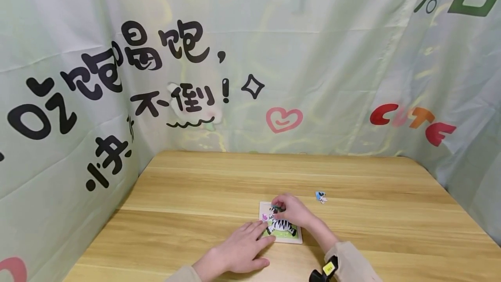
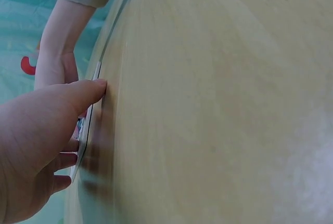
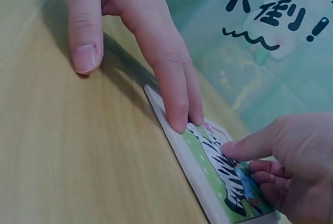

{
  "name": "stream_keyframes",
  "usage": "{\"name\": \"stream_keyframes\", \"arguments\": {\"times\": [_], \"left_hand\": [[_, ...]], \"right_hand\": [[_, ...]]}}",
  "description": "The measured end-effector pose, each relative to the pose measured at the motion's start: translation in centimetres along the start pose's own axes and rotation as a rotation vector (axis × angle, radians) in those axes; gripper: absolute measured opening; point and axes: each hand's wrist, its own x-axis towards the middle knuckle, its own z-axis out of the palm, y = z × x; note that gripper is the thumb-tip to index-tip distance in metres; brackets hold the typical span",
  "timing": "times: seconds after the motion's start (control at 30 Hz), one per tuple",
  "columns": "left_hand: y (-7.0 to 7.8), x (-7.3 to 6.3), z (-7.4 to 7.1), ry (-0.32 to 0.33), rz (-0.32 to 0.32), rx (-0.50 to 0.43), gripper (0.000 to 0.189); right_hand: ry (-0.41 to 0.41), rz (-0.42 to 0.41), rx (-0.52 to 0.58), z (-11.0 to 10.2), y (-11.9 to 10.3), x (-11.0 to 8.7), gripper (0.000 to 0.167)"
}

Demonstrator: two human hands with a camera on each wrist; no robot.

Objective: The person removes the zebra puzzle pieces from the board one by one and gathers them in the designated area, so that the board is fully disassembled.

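Note:
A small jigsaw board [image 1: 264,206] with a pale frame and a striped zebra [image 1: 282,226] on green grass lies flat on the table. My left hand [image 1: 244,247] rests at its near left side, fingers extended; in the right wrist view two fingertips [image 3: 178,122] press the frame and picture. Over the board's upper part, my right hand [image 1: 293,211] has its fingers curled and pinches a puzzle piece [image 1: 278,208], mostly hidden by the fingers. Right of that hand, a loose blue, black and white puzzle piece [image 1: 321,197] lies on the table.
The wooden table [image 1: 188,203] carries the board near its front middle. Behind and beside it hangs a pale green printed curtain [image 1: 332,68] with black lettering and a pink heart. A black device with a yellow label [image 1: 328,269] is strapped at my right wrist.

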Motion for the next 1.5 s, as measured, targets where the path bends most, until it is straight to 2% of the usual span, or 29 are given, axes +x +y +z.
{"name": "stream_keyframes", "arguments": {"times": [0.2,0.53,1.03,1.3,1.5], "left_hand": [[0.03,0.00,0.00,0.005,0.001,-0.001,0.057],[-0.02,0.09,0.03,0.008,0.001,0.004,0.057],[-0.05,0.05,-0.03,0.020,0.011,0.008,0.056],[0.02,-0.01,0.15,0.021,0.009,0.010,0.056],[-0.01,0.07,0.18,0.025,0.012,0.021,0.057]], "right_hand": [[-0.036,0.009,-0.070,-0.18,-0.39,0.17,0.026],[-0.074,0.037,-0.097,-0.23,-0.86,0.59,0.021],[-0.077,0.061,-0.094,-0.11,-0.90,0.85,0.022],[-0.045,0.096,-0.058,0.01,-0.76,0.66,0.026],[-0.023,0.032,-0.041,-0.20,-0.36,0.49,0.021]]}}
